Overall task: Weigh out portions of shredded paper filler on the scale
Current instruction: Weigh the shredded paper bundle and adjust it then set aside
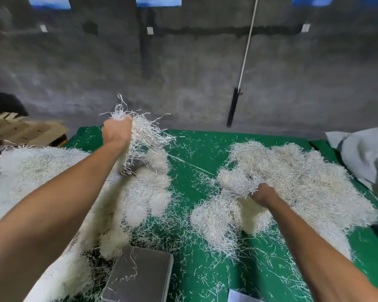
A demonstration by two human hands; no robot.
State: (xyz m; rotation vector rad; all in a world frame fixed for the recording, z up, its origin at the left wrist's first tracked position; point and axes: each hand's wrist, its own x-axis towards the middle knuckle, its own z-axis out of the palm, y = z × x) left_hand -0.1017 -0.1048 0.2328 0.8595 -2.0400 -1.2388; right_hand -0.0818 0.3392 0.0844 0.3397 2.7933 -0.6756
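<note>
My left hand [116,131] is raised above the left heap and grips a bunch of white shredded paper [143,136] whose strands trail down. My right hand [262,194] is lower, buried at the near edge of the right pile of shredded paper [297,182], and grips a clump of it [240,184]. A large heap of shredded paper [42,168] covers the left side. The scale [140,275], with a flat steel platform and a few stray strands on it, sits at the bottom centre, between my forearms.
A green mat [196,153] littered with loose strands covers the work surface. Cardboard [24,129] lies at the far left. A pale grey sack [367,155] lies at the right edge. A concrete wall [183,73] stands behind. A white sheet [238,296] pokes in at the bottom.
</note>
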